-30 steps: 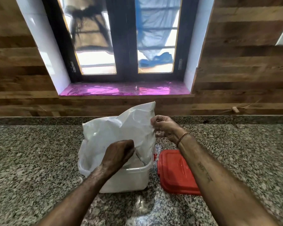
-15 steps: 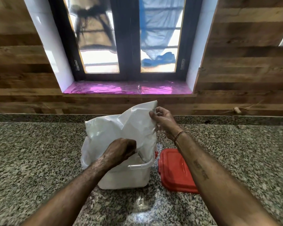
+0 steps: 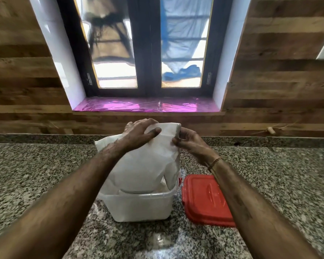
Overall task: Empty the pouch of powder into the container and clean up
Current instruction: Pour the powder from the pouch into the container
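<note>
Both hands are up at the top of one white pouch (image 3: 148, 161), which stands upended in one white plastic container (image 3: 138, 204) on the granite counter (image 3: 36, 174). On the near side, the left hand (image 3: 140, 133) lies over the pouch's upper end with its fingers spread and curled over the plastic, the thumb pressing the near face — a loose clasp rather than a fist. From the other side, the right hand (image 3: 190, 143) pinches the pouch's right edge between thumb and fingertips, just below the top corner. One thin band (image 3: 216, 161) circles the right wrist.

The pouch's lower part sits inside the container's rim, bulging toward the left over the edge; its mouth is hidden inside, so whether powder is falling cannot be told. The container stands in the middle of the counter, its rim clear at the near side.

One red lid (image 3: 204, 199) lies flat on the counter just to the right of the container — close beside it, partly crossed by the right forearm. Behind the counter runs a wood-panelled wall with one two-paned window (image 3: 148, 53), its sill (image 3: 146, 106) covered in shiny pink film.
</note>
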The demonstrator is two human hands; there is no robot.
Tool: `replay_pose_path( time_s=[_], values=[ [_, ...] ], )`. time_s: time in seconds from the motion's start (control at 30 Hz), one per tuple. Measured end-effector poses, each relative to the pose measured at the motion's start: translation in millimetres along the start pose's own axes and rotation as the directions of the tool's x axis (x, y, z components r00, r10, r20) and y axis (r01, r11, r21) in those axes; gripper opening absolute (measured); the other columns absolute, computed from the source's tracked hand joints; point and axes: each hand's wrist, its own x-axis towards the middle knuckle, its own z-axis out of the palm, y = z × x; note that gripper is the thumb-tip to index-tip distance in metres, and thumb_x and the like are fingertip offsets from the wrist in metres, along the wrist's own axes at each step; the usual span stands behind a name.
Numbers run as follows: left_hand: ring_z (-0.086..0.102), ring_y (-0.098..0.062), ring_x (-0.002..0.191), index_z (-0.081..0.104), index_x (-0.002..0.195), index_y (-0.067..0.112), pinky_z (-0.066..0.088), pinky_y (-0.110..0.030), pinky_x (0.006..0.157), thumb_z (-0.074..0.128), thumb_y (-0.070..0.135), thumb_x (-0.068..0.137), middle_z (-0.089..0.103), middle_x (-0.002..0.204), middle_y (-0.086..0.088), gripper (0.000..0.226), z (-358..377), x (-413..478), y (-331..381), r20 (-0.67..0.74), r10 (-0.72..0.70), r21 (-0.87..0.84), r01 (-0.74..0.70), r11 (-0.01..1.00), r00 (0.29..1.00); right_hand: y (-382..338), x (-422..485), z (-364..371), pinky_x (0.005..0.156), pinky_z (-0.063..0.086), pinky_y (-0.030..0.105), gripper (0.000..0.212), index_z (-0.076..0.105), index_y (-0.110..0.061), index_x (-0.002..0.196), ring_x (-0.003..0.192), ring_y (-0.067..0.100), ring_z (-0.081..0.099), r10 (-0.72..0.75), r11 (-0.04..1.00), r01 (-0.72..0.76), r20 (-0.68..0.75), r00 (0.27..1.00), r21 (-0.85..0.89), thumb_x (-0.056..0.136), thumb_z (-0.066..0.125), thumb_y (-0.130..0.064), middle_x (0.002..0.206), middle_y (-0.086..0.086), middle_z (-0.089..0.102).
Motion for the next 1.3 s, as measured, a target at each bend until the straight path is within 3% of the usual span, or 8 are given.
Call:
replay_pose_path(
  time_s=[0.1, 0.2, 0.43, 0.63, 0.87, 1.0, 1.13, 1.3],
  values=[
    [0.059, -0.014, 0.081, 0.062, 0.084, 0.030, 0.043, -0.034, 0.075, 0.065, 0.045, 0.094, 0.067, 0.085, 0.006, 0.018, -10, -6, -14, -0.030, 0.013, -0.082, -0.015, 0.997, 0.999, 2, -4, -3, 0.106, 0.052, 0.050, 0.048, 0.060, 0.005, 0.127, 0.106, 0.020, 0.065, -0.008, 0.999, 0.006, -0.040, 0.999, -0.048, 0.087, 0.074, -0.017, 0.120, 0.018, 0.069],
    [0.047, -0.016, 0.061, 0.043, 0.058, 0.027, 0.033, -0.030, 0.065, 0.074, 0.030, 0.090, 0.049, 0.059, 0.009, 0.044, -5, -8, -12, -0.172, 0.030, -0.019, -0.034, 0.999, 0.985, -4, -2, 6, 0.097, 0.058, 0.054, 0.046, 0.055, -0.020, 0.132, 0.115, 0.029, 0.066, -0.070, 0.982, 0.055, -0.081, 0.994, -0.179, 0.091, 0.076, -0.027, 0.129, 0.019, 0.061],
    [0.065, -0.014, 0.077, 0.064, 0.074, 0.028, 0.054, -0.037, 0.079, 0.074, 0.041, 0.087, 0.068, 0.074, 0.012, 0.021, -11, -15, -12, -0.256, 0.064, -0.061, -0.082, 0.995, 0.964, -41, 25, 21, 0.081, 0.062, 0.049, 0.017, 0.077, -0.019, 0.083, 0.095, 0.020, 0.073, -0.227, 0.818, 0.067, -0.214, 0.950, -0.572, 0.078, 0.087, -0.033, 0.089, 0.000, 0.077],
    [0.065, -0.023, 0.116, 0.066, 0.118, 0.038, 0.048, -0.043, 0.100, 0.030, 0.087, 0.076, 0.071, 0.123, 0.006, 0.073, -41, -47, -106, -0.024, -0.270, 0.050, 0.271, 0.961, 0.963, -32, 18, 17, 0.082, 0.058, 0.044, 0.021, 0.069, -0.003, 0.090, 0.091, 0.025, 0.068, -0.182, 0.952, 0.119, -0.212, 0.960, -0.280, 0.089, 0.079, -0.022, 0.098, 0.022, 0.071],
    [0.072, -0.020, 0.083, 0.072, 0.080, 0.029, 0.052, -0.030, 0.065, 0.075, 0.042, 0.084, 0.073, 0.079, 0.010, 0.014, -37, -71, -163, -0.078, -0.255, -0.205, 0.235, 0.950, 0.964, -18, 23, 23, 0.078, 0.051, 0.042, 0.021, 0.065, 0.003, 0.090, 0.083, 0.021, 0.060, -0.122, 0.959, 0.031, -0.315, 0.941, -0.281, 0.090, 0.077, -0.014, 0.088, 0.013, 0.068],
    [0.067, -0.014, 0.073, 0.069, 0.079, 0.033, 0.056, -0.032, 0.066, 0.064, 0.048, 0.079, 0.070, 0.072, 0.013, 0.016, -39, -65, -149, -0.241, -0.199, -0.172, 0.159, 0.972, 0.950, -42, 34, 42, 0.094, 0.055, 0.044, 0.017, 0.076, -0.027, 0.098, 0.103, 0.016, 0.068, -0.204, 0.546, -0.214, -0.376, 0.904, -0.810, 0.085, 0.080, -0.037, 0.105, -0.008, 0.075],
    [0.063, -0.017, 0.077, 0.065, 0.080, 0.025, 0.047, -0.032, 0.061, 0.064, 0.034, 0.081, 0.065, 0.079, 0.010, 0.009, -40, -53, -128, -0.392, -0.045, -0.127, -0.006, 0.992, 0.919, -62, 53, 87, 0.115, 0.030, 0.059, 0.055, 0.066, -0.035, 0.130, 0.126, 0.019, 0.060, -0.107, 0.245, -0.196, -0.227, 0.968, -0.950, 0.083, 0.071, -0.064, 0.129, -0.010, 0.071],
    [0.061, -0.017, 0.075, 0.062, 0.079, 0.025, 0.052, -0.036, 0.062, 0.061, 0.031, 0.078, 0.062, 0.082, 0.009, 0.006, -37, -46, -117, -0.465, -0.012, -0.175, -0.078, 0.982, 0.885, -59, 82, 134, 0.107, 0.042, 0.048, 0.036, 0.073, -0.030, 0.112, 0.111, 0.017, 0.066, -0.063, 0.229, -0.166, -0.185, 0.981, -0.959, 0.085, 0.077, -0.053, 0.118, -0.008, 0.074]
  ],
)
